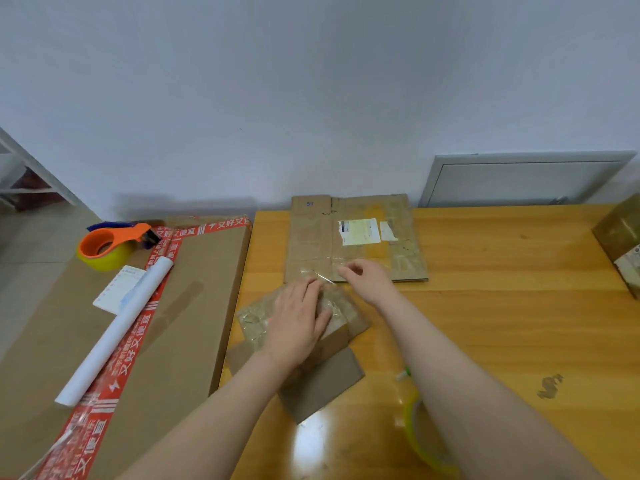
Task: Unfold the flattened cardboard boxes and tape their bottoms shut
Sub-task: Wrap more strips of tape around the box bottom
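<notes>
Nearest my camera, a yellow-rimmed tape roll (427,443) sits beside my right forearm at the surface's (502,323) near edge. My left hand (298,323) lies flat, fingers straight, pressing the small taped box (341,329) mid-surface. My right hand (363,277) pinches a clear tape strip (327,277) just beyond it. Behind lies a flattened box (311,244), marked "8" in blue, its torn white label (360,231) unreadable. Red tape (227,225) on the big carton (194,289) at left reads "又好又便宜". Bare wood opens rightward.
</notes>
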